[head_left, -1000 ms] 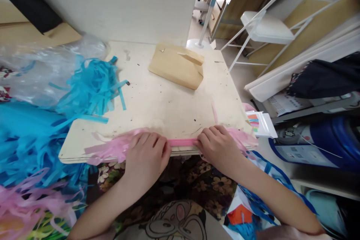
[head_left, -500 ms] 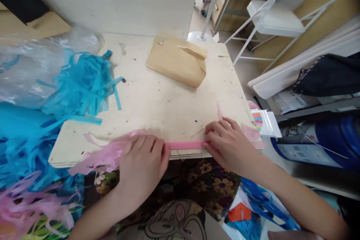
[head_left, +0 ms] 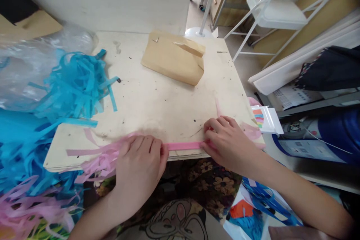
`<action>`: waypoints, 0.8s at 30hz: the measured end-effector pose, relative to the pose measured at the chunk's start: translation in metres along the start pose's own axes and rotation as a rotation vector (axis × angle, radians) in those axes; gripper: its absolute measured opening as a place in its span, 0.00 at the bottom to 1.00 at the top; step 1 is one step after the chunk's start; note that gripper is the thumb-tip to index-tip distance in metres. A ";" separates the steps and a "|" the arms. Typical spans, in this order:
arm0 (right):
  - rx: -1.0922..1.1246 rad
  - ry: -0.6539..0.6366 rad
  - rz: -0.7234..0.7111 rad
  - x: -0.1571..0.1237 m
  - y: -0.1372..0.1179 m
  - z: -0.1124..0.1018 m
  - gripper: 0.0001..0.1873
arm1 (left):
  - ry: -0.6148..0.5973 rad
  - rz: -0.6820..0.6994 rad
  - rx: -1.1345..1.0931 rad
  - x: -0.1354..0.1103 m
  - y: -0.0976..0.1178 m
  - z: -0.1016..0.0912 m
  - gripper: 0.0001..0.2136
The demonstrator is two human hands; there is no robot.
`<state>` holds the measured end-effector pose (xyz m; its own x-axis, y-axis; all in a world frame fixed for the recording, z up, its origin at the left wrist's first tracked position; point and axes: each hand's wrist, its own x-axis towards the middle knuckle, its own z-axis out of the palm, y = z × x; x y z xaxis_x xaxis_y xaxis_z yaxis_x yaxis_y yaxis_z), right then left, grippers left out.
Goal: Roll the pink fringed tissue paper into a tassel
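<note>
A narrow folded strip of pink tissue paper (head_left: 183, 145) lies along the front edge of the white board tabletop (head_left: 157, 112). My left hand (head_left: 142, 165) is closed over the strip's left part, fingers curled down on it. Out from under that hand, to the left, spreads a fringe of cut pink tissue strips (head_left: 102, 161), some hanging over the edge. My right hand (head_left: 225, 138) pinches the strip's right part, its fingertips bent against the tabletop. More pale pink tissue (head_left: 251, 132) shows to the right, beyond that hand.
A brown paper bag (head_left: 174, 58) lies at the back of the tabletop. Blue tissue fringe (head_left: 80, 82) and clear plastic wrap (head_left: 22, 71) cover the left side. Pink fringe (head_left: 30, 206) hangs lower left. A white folding chair (head_left: 277, 11) and a blue container (head_left: 337, 135) are at right.
The pink fringe left of my left hand has shifted, with one strip now lying straight out to the left. Both hands keep nearly the same places on the strip; the view moved slightly.
</note>
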<state>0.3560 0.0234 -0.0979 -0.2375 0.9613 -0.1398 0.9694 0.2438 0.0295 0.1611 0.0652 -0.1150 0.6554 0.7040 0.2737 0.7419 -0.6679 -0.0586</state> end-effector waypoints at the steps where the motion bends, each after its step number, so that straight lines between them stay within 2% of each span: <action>1: -0.004 -0.003 0.001 0.000 0.000 0.000 0.13 | -0.003 0.001 0.004 0.000 0.000 0.000 0.09; 13: -0.172 0.035 -0.058 0.005 -0.007 -0.001 0.09 | -0.050 0.000 0.025 0.000 0.003 0.001 0.07; 16: -0.223 0.063 -0.043 0.008 -0.016 -0.008 0.04 | 0.021 0.065 0.006 0.001 0.005 0.000 0.07; 19: -0.266 0.162 -0.032 0.007 -0.032 -0.012 0.06 | 0.122 0.132 0.039 -0.001 0.010 -0.002 0.07; 24: -0.422 0.334 0.012 -0.006 -0.063 0.004 0.13 | 0.216 0.207 0.107 -0.016 0.018 0.000 0.11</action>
<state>0.2968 0.0021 -0.1029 -0.3001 0.9361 0.1834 0.8792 0.1969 0.4338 0.1641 0.0417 -0.1210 0.7574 0.4805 0.4421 0.6141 -0.7543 -0.2322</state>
